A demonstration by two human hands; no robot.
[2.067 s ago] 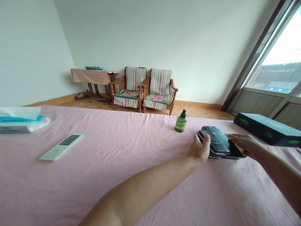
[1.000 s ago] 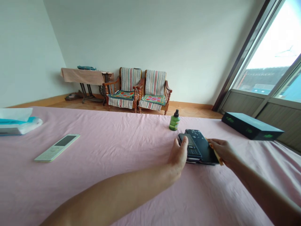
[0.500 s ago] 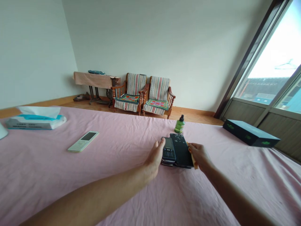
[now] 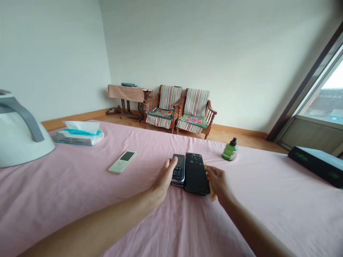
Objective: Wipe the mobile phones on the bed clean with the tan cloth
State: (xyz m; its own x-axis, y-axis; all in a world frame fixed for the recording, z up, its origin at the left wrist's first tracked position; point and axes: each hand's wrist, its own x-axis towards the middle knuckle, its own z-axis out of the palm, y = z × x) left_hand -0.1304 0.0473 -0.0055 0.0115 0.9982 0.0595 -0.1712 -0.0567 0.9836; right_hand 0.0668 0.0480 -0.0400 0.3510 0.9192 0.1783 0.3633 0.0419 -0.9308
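Observation:
My left hand is closed around the left side of a dark keypad phone, its thumb along the upper left edge. Silvery edges show under that phone, perhaps a second one beneath. Just right of it, a narrow gap away, lies a black smartphone with pale specks at its top end. My right hand is closed at the smartphone's right edge, pinching a thin yellow-orange thing, mostly hidden by the fingers. A white keypad phone lies farther left on the pink sheet.
A green spray bottle stands behind and right of my hands. At the left are a white kettle and a tissue pack. A black box lies far right. Two wooden chairs stand beyond the sheet's far edge.
My hands have moved left with both dark phones, closer to the white phone and away from the bottle. A slim gap now shows between the dark phones. The view has swung left, showing the kettle.

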